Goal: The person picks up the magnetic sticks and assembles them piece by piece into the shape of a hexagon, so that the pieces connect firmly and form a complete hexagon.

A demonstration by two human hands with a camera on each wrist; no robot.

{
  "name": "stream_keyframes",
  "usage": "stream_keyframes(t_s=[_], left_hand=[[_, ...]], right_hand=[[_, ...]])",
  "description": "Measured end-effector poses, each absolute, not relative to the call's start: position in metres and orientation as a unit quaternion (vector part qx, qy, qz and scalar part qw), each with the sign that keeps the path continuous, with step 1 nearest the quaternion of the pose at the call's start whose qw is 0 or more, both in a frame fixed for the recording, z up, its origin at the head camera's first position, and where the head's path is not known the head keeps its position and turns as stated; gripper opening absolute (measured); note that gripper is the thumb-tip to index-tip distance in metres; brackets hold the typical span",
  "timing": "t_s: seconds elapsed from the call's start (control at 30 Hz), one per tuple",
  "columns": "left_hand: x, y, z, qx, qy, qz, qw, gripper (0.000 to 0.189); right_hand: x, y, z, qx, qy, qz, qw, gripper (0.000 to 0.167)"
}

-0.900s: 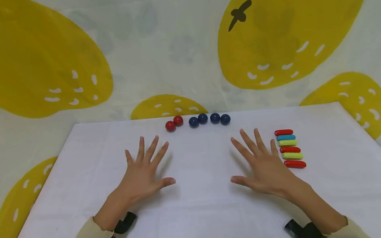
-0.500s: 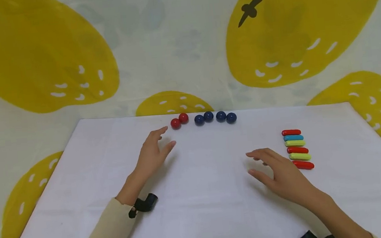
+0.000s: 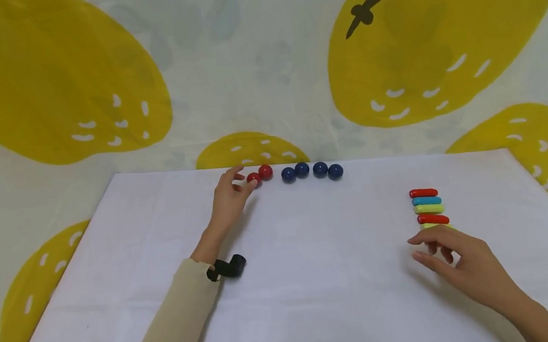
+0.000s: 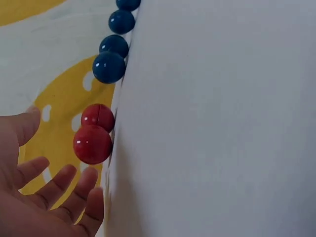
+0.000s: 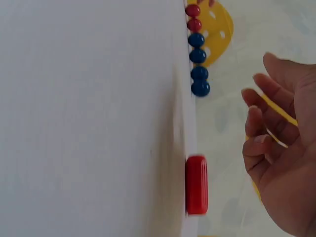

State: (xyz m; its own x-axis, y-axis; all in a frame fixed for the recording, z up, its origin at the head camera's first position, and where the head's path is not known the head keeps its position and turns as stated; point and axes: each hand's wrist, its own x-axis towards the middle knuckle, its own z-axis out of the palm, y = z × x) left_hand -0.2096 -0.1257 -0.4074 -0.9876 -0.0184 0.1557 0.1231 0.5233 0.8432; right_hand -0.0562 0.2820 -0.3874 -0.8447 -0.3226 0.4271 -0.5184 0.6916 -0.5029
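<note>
My left hand (image 3: 227, 200) is at the back of the table, its thumb and fingers spread around the nearer red ball (image 3: 253, 179). A second red ball (image 3: 266, 172) sits just behind it to the right. In the left wrist view, a gap shows between the fingers and the nearer red ball. My right hand (image 3: 476, 267) hovers at the near end of a column of short coloured sticks, fingers loosely bent and holding nothing. Visible there are a red stick (image 3: 423, 193), a blue stick (image 3: 427, 201) and a yellow-green stick (image 3: 428, 209); the hand hides the nearest one in the head view.
Several dark blue balls (image 3: 302, 169) stand in a row along the back edge, right of the red pair. A white cloth (image 3: 314, 277) covers the table. Behind rises a pale backdrop (image 3: 243, 58) printed with large yellow fruit.
Both hands were spread flat over the table and have since turned sideways. The left moved forward and right to the red balls; the right moved rightward to the coloured sticks.
</note>
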Motion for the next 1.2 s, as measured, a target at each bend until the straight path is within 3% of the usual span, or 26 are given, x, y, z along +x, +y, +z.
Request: stream_keyframes(t_s=[0.23, 0.5, 0.7, 1.2], left_hand=[[-0.22, -0.119, -0.42, -0.035, -0.868, -0.488, 0.085, 0.06], [-0.23, -0.118, -0.435, -0.029, -0.883, -0.46, 0.088, 0.051], [-0.227, -0.115, -0.435, -0.047, -0.888, -0.448, 0.093, 0.042], [-0.225, -0.114, -0.438, -0.042, -0.887, -0.452, 0.079, 0.035]], right_hand=[[-0.057, 0.313, -0.395, 0.203, -0.905, 0.334, 0.166, 0.048], [-0.061, 0.34, -0.412, 0.174, -0.914, 0.328, 0.164, 0.051], [-0.058, 0.345, -0.42, 0.107, -0.934, 0.316, 0.127, 0.046], [-0.059, 0.342, -0.428, 0.124, -0.937, 0.284, 0.158, 0.049]])
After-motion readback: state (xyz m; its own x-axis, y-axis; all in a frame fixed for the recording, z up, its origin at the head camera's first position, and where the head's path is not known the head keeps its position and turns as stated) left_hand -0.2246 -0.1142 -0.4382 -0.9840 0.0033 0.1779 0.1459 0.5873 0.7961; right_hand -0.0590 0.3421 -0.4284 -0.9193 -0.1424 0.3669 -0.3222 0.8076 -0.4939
